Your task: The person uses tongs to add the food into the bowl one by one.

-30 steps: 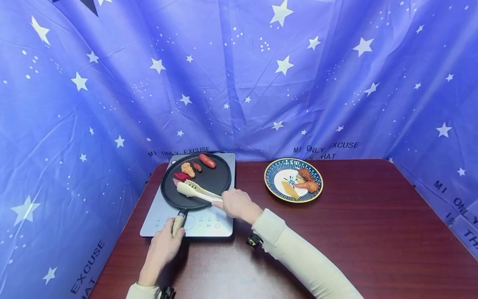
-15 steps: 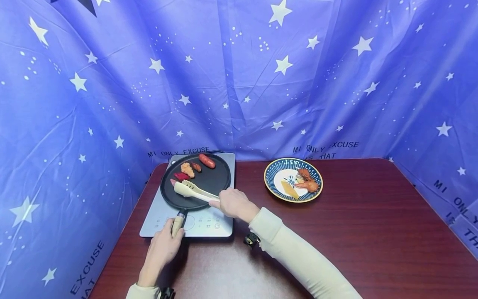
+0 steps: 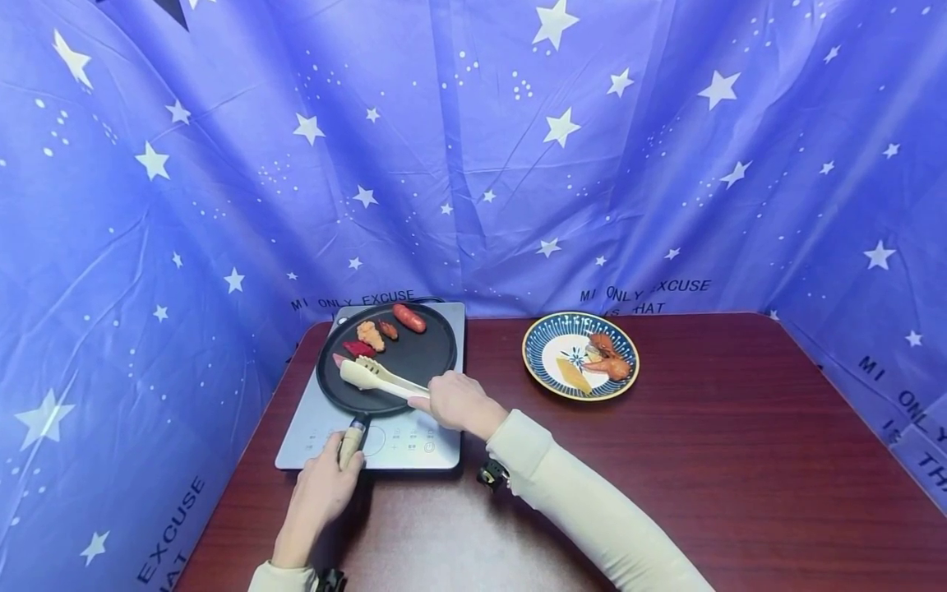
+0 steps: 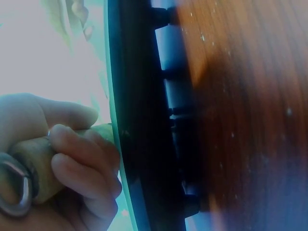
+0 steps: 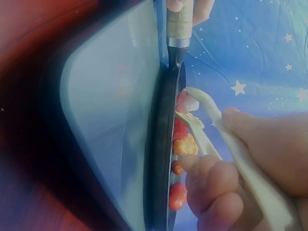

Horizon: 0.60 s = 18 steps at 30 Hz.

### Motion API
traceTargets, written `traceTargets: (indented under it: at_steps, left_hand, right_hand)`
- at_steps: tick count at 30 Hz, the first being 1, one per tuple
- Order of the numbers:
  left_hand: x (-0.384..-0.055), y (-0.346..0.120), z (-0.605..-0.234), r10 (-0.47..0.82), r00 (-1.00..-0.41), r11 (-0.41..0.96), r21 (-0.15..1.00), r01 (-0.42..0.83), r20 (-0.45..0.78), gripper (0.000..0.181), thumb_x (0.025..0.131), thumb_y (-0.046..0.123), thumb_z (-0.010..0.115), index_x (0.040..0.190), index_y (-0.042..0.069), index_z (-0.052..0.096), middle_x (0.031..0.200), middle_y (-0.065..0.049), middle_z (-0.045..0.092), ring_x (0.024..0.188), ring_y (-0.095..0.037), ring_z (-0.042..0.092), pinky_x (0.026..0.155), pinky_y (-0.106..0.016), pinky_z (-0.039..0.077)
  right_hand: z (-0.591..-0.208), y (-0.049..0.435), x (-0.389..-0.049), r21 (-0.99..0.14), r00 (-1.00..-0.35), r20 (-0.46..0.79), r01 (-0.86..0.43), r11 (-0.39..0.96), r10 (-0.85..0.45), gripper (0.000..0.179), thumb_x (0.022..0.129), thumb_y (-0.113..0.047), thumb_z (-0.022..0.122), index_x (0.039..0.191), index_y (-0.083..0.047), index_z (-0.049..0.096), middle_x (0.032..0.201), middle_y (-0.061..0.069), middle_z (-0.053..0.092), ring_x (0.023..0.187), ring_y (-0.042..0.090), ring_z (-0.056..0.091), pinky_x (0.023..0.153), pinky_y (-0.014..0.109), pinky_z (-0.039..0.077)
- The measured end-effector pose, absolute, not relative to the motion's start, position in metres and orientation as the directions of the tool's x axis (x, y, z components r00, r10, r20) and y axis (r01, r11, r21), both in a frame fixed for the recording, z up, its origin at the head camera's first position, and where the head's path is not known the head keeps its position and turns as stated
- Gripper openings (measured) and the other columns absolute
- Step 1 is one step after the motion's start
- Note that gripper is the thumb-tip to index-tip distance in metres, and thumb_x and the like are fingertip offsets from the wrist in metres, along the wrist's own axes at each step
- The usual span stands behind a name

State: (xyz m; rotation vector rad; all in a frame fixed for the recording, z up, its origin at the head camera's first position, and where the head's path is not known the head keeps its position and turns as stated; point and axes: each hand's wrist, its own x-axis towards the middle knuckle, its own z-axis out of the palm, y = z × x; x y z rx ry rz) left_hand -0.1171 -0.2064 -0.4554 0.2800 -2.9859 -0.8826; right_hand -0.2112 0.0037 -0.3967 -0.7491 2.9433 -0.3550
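Observation:
My left hand (image 3: 320, 492) grips the wooden handle (image 3: 351, 448) of a round black frying pan (image 3: 414, 374). In the left wrist view its fingers (image 4: 84, 171) curl round that handle, which ends in a metal ring (image 4: 25, 190). My right hand (image 3: 462, 403) holds cream-coloured tongs (image 3: 360, 376), whose tips are low over the pan's left side. A pink-and-white piece of food (image 5: 187, 102) sits at the tips; whether it is pinched I cannot tell. Behind it in the pan lie a dark red piece (image 3: 358, 349), a bumpy golden piece (image 3: 370, 335), a small brown piece (image 3: 388, 330) and a red sausage (image 3: 409, 318).
The pan stands on a silver induction cooker (image 3: 296, 448) at the left of the dark red wooden table (image 3: 710, 460). To the right stands a blue-patterned plate (image 3: 536, 362) bearing orange-brown pieces (image 3: 610, 367) and a flat yellow piece (image 3: 573, 375). A starry blue curtain (image 3: 488, 222) surrounds the table.
My right hand and the tongs have shifted slightly left across the pan, and the pink piece at the tips has moved left too. My left hand stays on the handle.

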Motion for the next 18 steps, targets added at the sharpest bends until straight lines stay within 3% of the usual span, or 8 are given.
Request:
traceTargets:
  at_steps: [18]
  left_hand:
    - [-0.1172,-0.206,-0.4561,-0.168,-0.986,0.825,0.545,-0.151,-0.018,0.04,0.09,0.03,0.054,0.125,0.011,0.048,0.065,-0.006,0.05,0.058,-0.023,0.05,0.05,-0.037,0.037]
  right_hand:
    - [-0.401,-0.0039,-0.2083,-0.251,-0.892,-0.022,-0.432,0.866,-0.451,0.05,0.093,-0.051,0.05,0.059,-0.014,0.054,0.06,0.002,0.051,0.052,0.016,0.049,0.047,0.035,0.043]
